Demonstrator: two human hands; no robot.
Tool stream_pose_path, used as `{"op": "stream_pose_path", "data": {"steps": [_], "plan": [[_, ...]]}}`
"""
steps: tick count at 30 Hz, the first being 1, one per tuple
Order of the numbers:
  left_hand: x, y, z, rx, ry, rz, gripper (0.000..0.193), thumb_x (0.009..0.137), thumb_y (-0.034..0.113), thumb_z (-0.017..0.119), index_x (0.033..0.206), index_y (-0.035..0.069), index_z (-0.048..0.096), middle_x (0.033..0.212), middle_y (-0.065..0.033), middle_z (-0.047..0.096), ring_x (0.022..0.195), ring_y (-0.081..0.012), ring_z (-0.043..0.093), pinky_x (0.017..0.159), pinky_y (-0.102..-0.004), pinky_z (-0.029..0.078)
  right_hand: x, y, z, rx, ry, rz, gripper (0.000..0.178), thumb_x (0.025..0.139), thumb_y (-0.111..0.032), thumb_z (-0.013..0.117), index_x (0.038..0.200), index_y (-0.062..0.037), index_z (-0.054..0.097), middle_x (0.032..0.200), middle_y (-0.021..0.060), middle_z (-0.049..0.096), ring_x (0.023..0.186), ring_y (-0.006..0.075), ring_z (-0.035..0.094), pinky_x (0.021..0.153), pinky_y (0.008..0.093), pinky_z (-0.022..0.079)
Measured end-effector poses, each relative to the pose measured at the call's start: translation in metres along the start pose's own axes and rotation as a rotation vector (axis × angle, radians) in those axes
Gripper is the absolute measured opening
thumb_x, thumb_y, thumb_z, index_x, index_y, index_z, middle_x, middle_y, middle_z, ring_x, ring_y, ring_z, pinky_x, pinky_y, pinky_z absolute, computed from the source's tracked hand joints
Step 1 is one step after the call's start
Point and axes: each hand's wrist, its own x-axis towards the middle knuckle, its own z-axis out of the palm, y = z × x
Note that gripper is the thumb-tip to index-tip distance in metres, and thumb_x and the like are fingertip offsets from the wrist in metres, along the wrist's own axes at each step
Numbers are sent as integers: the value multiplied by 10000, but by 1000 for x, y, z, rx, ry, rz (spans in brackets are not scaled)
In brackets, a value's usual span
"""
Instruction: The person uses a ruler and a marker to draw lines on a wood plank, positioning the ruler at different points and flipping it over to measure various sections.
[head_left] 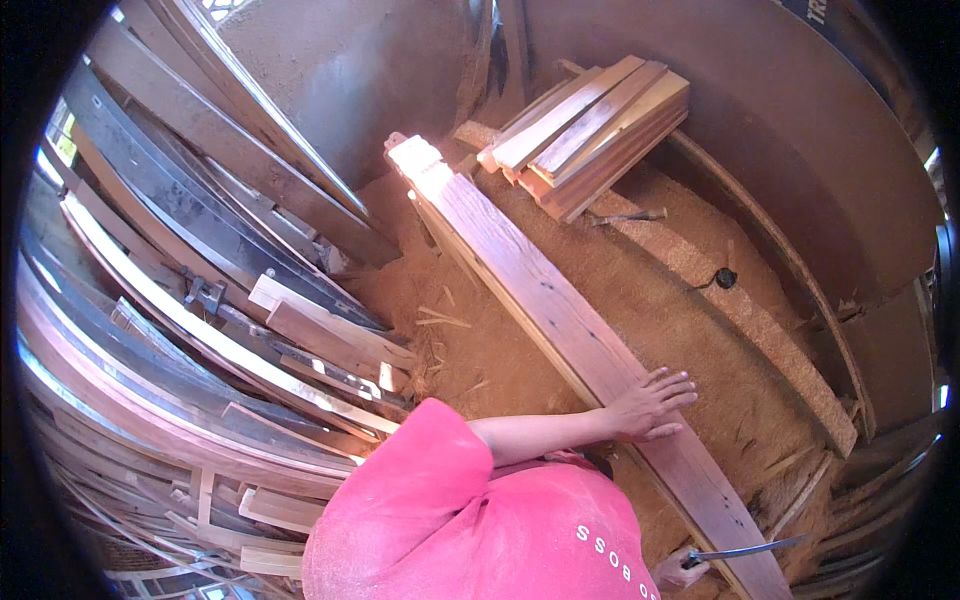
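Note:
A long reddish-brown wooden beam [550, 290] runs slantwise from the upper middle down to the lower right. Across its top face lies my left hand [650, 405], palm down with the fingers stretched out and holding nothing. At the lower edge, beside the beam, my right hand [680, 568] is closed round the handle of a tool with a long, narrow dark blade [750, 549]. That blade reaches across the top of the beam; its exact kind is hard to make out, as it shows nearly edge-on. My torso partly hides the right arm.
Sawdust [480, 340] covers the floor. A stack of short boards [590, 130] sits beyond the beam, on a rough plank [740, 300] bearing a small black object [725, 278]. Many long timbers [180, 230] lean at the left. Large brown sheets [740, 110] stand at the right.

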Motion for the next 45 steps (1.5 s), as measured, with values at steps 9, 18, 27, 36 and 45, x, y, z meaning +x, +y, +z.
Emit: {"op": "stream_pose_path", "data": {"steps": [9, 18, 27, 36, 45], "plan": [[-81, 7, -69, 199, 8, -170, 752, 1008, 559, 475, 1590, 106, 330, 1681, -138, 227, 1570, -331, 148, 1260, -558, 44, -83, 22, -32, -389, -394, -179, 226, 827, -245, 707, 987, -111, 622, 863, 159, 651, 821, 399, 643, 709, 540, 491], [-85, 20, -18, 390, -190, -106, 805, 960, 613, 533, 1576, 124, 363, 1667, -138, 263, 1557, -348, 182, 1253, -567, 86, -54, 15, -79, -270, -321, -236, 262, 795, -231, 789, 840, -26, 631, 776, 137, 623, 724, 344, 606, 650, 470, 473], [-97, 24, -10, 548, -352, -194, 903, 923, 541, 613, 1614, 85, 253, 1685, -148, 209, 1569, -362, 119, 1261, -548, 17, -21, 80, -80, -76, -299, -281, 149, 709, -191, 705, 847, -158, 661, 809, 41, 657, 813, 252, 648, 632, 404, 493], [-86, 46, 3, 521, -357, -193, 772, 977, 464, 552, 1591, 68, 304, 1675, -155, 243, 1566, -351, 147, 1253, -552, 47, 17, 154, -94, 118, -302, -411, 53, 796, -175, 626, 847, -170, 643, 785, 21, 595, 762, 235, 624, 615, 399, 510], [-25, 78, 120, 396, 240, -191, 478, 1062, 405, 448, 1232, -17, 595, 1231, -231, 614, 1178, -430, 554, 1031, -520, 391, 35, 215, -99, 157, -275, -336, 97, 855, -207, 567, 855, -162, 653, 799, 22, 583, 806, 218, 624, 666, 387, 524]]}}
